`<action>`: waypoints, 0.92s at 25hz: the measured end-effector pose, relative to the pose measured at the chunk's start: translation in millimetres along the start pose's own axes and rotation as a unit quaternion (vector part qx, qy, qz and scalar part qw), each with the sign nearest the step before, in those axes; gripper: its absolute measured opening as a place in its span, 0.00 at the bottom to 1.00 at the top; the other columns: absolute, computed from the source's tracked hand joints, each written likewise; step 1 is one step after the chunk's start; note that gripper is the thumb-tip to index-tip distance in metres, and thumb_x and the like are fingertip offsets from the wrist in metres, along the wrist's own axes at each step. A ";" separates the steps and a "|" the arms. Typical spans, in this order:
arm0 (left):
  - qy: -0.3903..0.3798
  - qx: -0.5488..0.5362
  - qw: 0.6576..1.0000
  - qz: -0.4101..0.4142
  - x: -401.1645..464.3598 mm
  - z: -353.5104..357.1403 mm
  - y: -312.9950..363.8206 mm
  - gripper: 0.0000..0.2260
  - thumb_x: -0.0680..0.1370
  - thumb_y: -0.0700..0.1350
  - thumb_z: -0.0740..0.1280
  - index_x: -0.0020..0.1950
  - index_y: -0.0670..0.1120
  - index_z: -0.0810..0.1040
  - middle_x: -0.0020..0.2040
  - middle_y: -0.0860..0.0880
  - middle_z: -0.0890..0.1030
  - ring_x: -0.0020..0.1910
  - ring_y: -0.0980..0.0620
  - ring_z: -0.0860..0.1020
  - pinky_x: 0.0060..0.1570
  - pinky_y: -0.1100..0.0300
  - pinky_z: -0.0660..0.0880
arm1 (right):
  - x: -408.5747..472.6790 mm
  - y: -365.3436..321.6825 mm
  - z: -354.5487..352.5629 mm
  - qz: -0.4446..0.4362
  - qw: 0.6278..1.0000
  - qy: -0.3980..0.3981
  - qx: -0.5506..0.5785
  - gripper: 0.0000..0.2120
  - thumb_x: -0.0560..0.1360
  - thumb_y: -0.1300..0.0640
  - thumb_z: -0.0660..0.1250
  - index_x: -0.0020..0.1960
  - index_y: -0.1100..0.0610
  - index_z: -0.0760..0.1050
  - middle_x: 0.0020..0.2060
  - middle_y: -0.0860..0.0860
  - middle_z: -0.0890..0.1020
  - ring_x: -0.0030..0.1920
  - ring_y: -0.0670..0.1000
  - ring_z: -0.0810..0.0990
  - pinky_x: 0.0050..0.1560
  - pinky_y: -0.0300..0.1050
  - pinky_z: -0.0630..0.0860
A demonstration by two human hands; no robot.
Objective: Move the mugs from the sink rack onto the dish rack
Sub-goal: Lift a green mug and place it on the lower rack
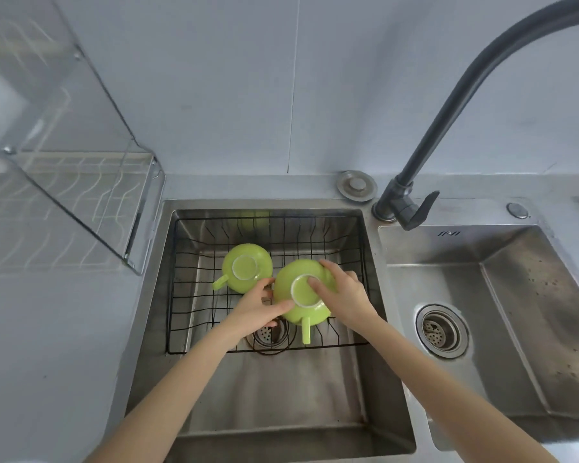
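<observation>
Black wire sink rack [184, 295] is set in the left steel basin [281, 412]; two upturned green ceramic mugs [246, 267] are carried.

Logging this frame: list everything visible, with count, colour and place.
Green ceramic mugs: 2, upside down in the sink rack; far one free, near one held.
Black wire sink rack: 1, left basin.
Steel double sink: 1, centre and right.
Black curved faucet: 1, behind the sink.
White wire dish rack: 1, left counter, under a clear cover.
Left hand: grip on the near mug's left side.
Right hand: grip over its base.
</observation>
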State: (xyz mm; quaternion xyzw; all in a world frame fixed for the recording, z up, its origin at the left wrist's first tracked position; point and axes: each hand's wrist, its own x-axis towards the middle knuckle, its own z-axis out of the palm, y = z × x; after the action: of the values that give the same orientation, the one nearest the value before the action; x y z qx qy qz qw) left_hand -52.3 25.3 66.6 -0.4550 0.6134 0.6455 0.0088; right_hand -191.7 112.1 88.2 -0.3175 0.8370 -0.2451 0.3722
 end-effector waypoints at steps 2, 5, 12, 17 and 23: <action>0.005 0.018 0.999 0.031 -20.4 -7.7 3.3 0.29 0.73 0.41 0.68 0.71 0.46 0.60 0.59 0.47 0.71 0.52 0.51 0.75 0.43 0.65 0.76 | -17.0 -11.5 -0.8 -0.014 1.000 0.013 0.000 0.27 0.76 0.44 0.60 0.72 0.48 0.59 0.64 0.59 0.67 0.59 0.57 0.72 0.56 0.45 0.72; 0.006 0.081 0.993 0.086 -52.3 -24.5 2.6 0.34 0.72 0.38 0.70 0.73 0.44 0.55 0.62 0.47 0.70 0.51 0.53 0.76 0.49 0.65 0.75 | -45.3 -32.5 4.6 -0.041 0.999 0.025 0.001 0.27 0.76 0.43 0.59 0.72 0.48 0.59 0.64 0.59 0.67 0.52 0.52 0.70 0.51 0.41 0.68; 0.059 0.216 0.962 0.159 -113.8 -72.2 -14.9 0.40 0.69 0.45 0.73 0.74 0.47 0.52 0.67 0.43 0.64 0.62 0.49 0.71 0.67 0.53 0.67 | -97.1 -77.0 41.2 -0.083 0.996 0.028 0.014 0.28 0.77 0.43 0.58 0.73 0.50 0.57 0.66 0.59 0.67 0.63 0.56 0.70 0.53 0.40 0.64; 0.098 0.179 0.962 0.182 -142.9 -110.7 -35.4 0.38 0.70 0.44 0.72 0.73 0.47 0.54 0.62 0.47 0.66 0.54 0.53 0.72 0.56 0.61 0.68 | -118.3 -114.1 76.1 -0.108 0.994 0.019 -0.020 0.34 0.74 0.44 0.63 0.74 0.50 0.53 0.66 0.58 0.66 0.64 0.56 0.68 0.58 0.42 0.66; 0.160 0.156 0.955 0.196 -165.3 -168.5 -67.1 0.37 0.69 0.46 0.73 0.72 0.48 0.56 0.57 0.49 0.66 0.49 0.54 0.73 0.41 0.70 0.69 | -131.7 -162.7 137.2 -0.153 0.987 0.001 -0.049 0.47 0.68 0.45 0.71 0.75 0.48 0.44 0.70 0.58 0.60 0.71 0.59 0.58 0.72 0.55 0.61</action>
State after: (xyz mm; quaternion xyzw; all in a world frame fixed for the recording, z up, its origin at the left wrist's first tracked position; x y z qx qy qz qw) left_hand 179.9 -2.5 140.9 -0.4165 0.7770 0.4491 -0.1451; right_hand 40.6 71.9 172.3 -0.4596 0.7900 -0.2583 0.3130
